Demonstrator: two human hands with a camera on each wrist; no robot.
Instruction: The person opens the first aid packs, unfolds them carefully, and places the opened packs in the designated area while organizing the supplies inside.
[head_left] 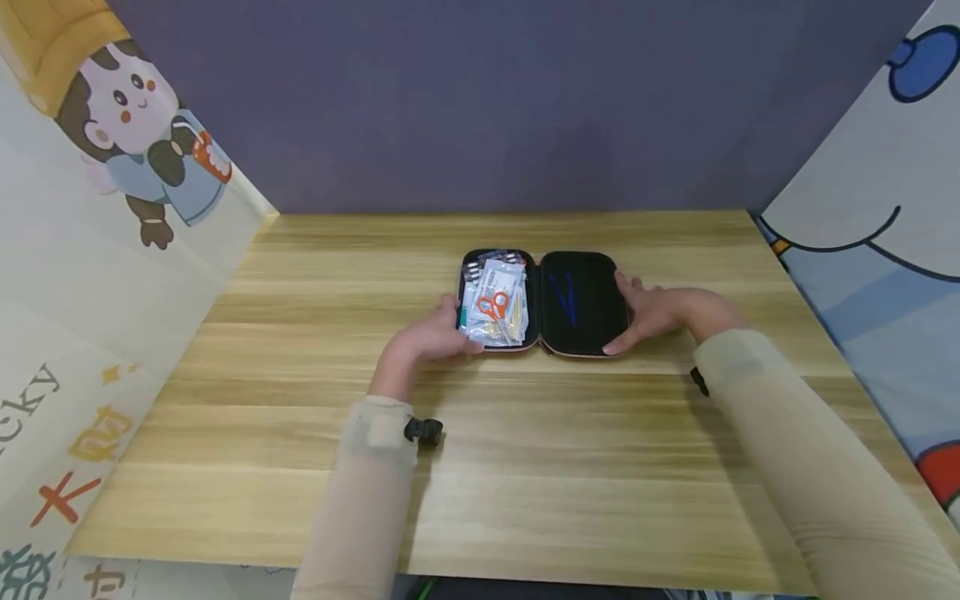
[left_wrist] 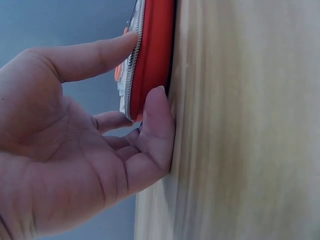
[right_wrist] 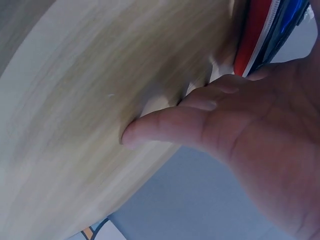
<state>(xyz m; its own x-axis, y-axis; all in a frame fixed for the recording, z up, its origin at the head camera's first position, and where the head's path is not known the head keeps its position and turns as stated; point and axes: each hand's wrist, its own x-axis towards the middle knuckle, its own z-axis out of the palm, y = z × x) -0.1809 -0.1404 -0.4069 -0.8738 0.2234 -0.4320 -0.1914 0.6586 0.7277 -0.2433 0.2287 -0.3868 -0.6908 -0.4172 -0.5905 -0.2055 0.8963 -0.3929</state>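
Observation:
A zippered case (head_left: 542, 340) lies unfolded on the wooden table, red outside and black inside. Its left half holds orange-handled scissors (head_left: 495, 306) on top of clear plastic packets (head_left: 491, 279). Blue lines mark the black right half (head_left: 588, 304). My left hand (head_left: 438, 333) grips the left half at its near left corner; in the left wrist view the thumb (left_wrist: 100, 57) is on the zipper edge and the other fingers curl beside the red side (left_wrist: 155, 50). Around the right half's outer edge my right hand (head_left: 656, 312) holds on, one finger (right_wrist: 165, 125) stretched along the tabletop.
The wooden table (head_left: 562, 467) ends at a dark purple wall (head_left: 480, 108) behind the case. Cartoon-printed walls stand at the left (head_left: 75, 275) and right (head_left: 862, 200). A black wrist mount (head_left: 424, 431) sits on the left sleeve.

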